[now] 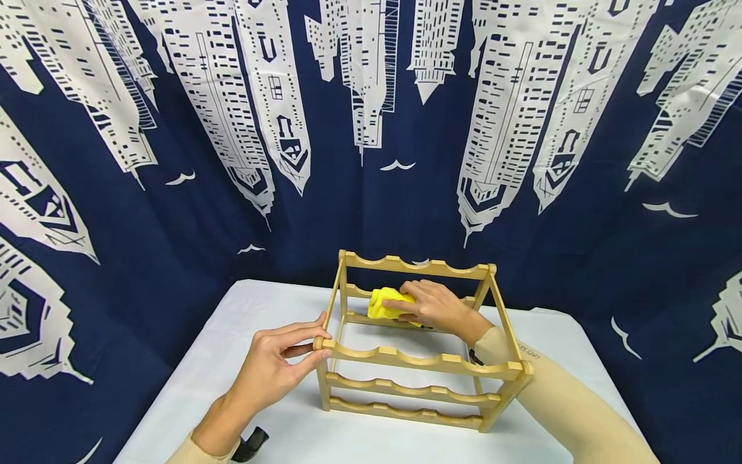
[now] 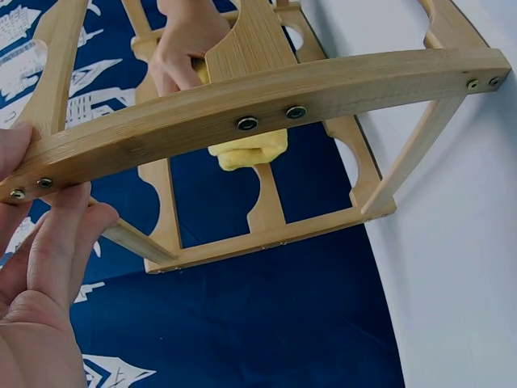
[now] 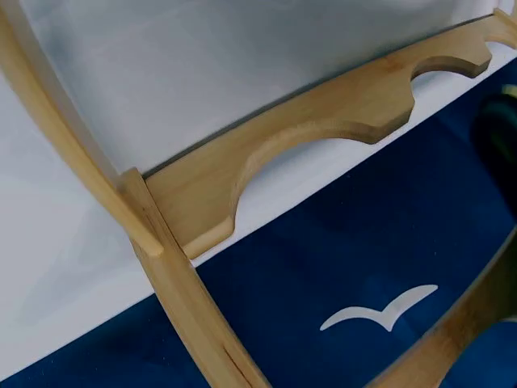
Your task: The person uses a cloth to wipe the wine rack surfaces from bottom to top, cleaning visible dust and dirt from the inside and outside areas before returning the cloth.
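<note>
Two hands attend one smooth wooden rack (image 1: 385,356) with six scalloped rails (image 1: 379,387), the left hand (image 1: 275,364) pinching its near left top corner, the right hand (image 1: 437,306) gripping one bunched yellow cloth (image 1: 381,303) inside by the far rails, with white table (image 1: 243,312) spreading leftward to its edge.

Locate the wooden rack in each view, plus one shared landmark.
Head: wooden rack in the lower half, just right of centre.
Left wrist: fills the upper half and centre, end beam slanting across.
Right wrist: partial; a scalloped rail runs from left of centre to upper right.
Shared landmark: navy printed backdrop.
</note>
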Demonstrator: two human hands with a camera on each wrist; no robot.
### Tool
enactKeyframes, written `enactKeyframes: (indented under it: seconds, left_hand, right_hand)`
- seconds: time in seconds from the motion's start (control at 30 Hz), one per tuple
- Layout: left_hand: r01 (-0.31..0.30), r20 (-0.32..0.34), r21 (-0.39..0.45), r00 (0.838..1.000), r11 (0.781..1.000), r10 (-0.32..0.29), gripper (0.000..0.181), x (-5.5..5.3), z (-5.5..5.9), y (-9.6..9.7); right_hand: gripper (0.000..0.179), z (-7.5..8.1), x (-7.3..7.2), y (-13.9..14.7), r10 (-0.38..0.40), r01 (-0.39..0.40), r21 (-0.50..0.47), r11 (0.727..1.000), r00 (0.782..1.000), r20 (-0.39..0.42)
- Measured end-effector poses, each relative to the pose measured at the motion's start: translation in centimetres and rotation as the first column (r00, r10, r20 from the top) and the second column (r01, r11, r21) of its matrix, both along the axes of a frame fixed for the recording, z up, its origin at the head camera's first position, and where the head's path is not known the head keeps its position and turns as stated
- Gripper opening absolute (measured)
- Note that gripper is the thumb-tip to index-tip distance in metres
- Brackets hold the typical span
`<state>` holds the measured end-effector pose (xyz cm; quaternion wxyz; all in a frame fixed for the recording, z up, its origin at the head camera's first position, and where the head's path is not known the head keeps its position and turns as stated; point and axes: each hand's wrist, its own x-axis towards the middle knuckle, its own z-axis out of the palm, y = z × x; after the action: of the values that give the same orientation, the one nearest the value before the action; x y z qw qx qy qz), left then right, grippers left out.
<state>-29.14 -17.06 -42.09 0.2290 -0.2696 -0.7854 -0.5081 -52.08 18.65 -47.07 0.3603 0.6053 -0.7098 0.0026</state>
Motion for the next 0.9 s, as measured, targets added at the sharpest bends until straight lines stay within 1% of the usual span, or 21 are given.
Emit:
enactKeyframes:
  seconds: [0.07, 0.17, 0.2, 0.3, 0.37, 0.4, 0.43, 0.53, 0.6, 0.63, 0.67, 0.73, 0.77, 0.8, 0.9]
  left_hand:
    - [-0.006, 0.002, 0.001, 1.0, 1.0, 0.006, 0.027, 0.0, 0.0, 0.1]
    - [-0.016, -0.018, -0.001, 1.0, 1.0, 0.016, 0.028, 0.0, 0.0, 0.3]
    - [-0.019, -0.024, -0.002, 1.0, 1.0, 0.019, 0.028, 0.0, -0.1, 0.3]
    - [-0.021, -0.031, -0.004, 0.999, 1.0, 0.021, 0.029, 0.1, -0.1, 0.3]
    - [-0.019, -0.02, -0.001, 1.0, 1.0, 0.019, 0.028, 0.1, 0.0, 0.2]
    - [-0.019, -0.015, -0.001, 1.0, 1.0, 0.019, 0.028, 0.1, 0.1, 0.1]
    - [-0.019, -0.012, -0.001, 1.0, 1.0, 0.019, 0.027, 0.0, 0.1, 0.1]
    - [-0.016, -0.009, 0.004, 1.0, 1.0, 0.016, 0.028, -0.1, 0.3, -0.2]
    - [-0.007, -0.012, 0.008, 1.0, 1.0, 0.007, 0.028, -0.2, 0.2, -0.2]
    - [0.0, -0.009, 0.011, 1.0, 1.0, 0.0, 0.028, -0.2, 0.1, -0.2]
    - [0.008, -0.004, 0.013, 1.0, 1.0, -0.008, 0.029, -0.3, 0.1, -0.2]
    - [0.023, 0.003, 0.016, 1.0, 1.0, -0.023, 0.028, -0.2, 0.0, -0.1]
    - [0.026, 0.007, 0.016, 1.0, 1.0, -0.026, 0.028, -0.2, -0.1, -0.1]
    - [0.025, 0.008, 0.014, 1.0, 1.0, -0.025, 0.027, -0.2, -0.1, 0.0]
    - [0.015, 0.006, 0.015, 1.0, 1.0, -0.016, 0.027, -0.2, -0.1, 0.1]
  right_hand:
    - [0.053, -0.1, 0.0, 0.1, -0.026, 0.025, -0.006, 1.0, 0.999, -0.044]
    - [0.027, -0.3, 0.3, 0.6, -0.058, 0.057, -0.013, 0.998, 0.993, -0.105]
    - [0.025, -0.3, 0.5, 0.8, -0.068, 0.066, -0.019, 0.998, 0.99, -0.12]
    - [0.033, -0.6, 1.0, 1.7, -0.098, 0.092, -0.05, 0.994, 0.985, -0.141]
    - [0.027, -0.8, 1.3, 2.4, -0.126, 0.116, -0.083, 0.99, 0.984, -0.129]
    - [0.028, -0.9, 1.5, 2.8, -0.138, 0.126, -0.102, 0.987, 0.983, -0.12]
    - [0.032, -0.9, 1.6, 3.3, -0.153, 0.141, -0.117, 0.983, 0.982, -0.11]
    - [0.056, -1.1, 2.2, 4.5, -0.189, 0.178, -0.149, 0.973, 0.98, -0.063]
    - [0.063, -1.2, 2.5, 5.1, -0.198, 0.19, -0.161, 0.969, 0.98, -0.037]
    - [0.061, -1.4, 2.7, 5.4, -0.198, 0.192, -0.167, 0.967, 0.98, -0.025]
    - [0.055, -1.5, 2.9, 5.7, -0.196, 0.19, -0.174, 0.966, 0.98, -0.018]
    - [0.037, -1.8, 3.3, 6.3, -0.188, 0.182, -0.194, 0.964, 0.982, -0.014]
    - [0.032, -1.9, 3.5, 6.5, -0.186, 0.179, -0.203, 0.963, 0.982, -0.014]
    - [0.031, -1.9, 3.7, 6.8, -0.183, 0.175, -0.215, 0.961, 0.983, -0.018]
    - [0.039, -1.9, 4.1, 7.5, -0.191, 0.179, -0.247, 0.953, 0.981, -0.028]
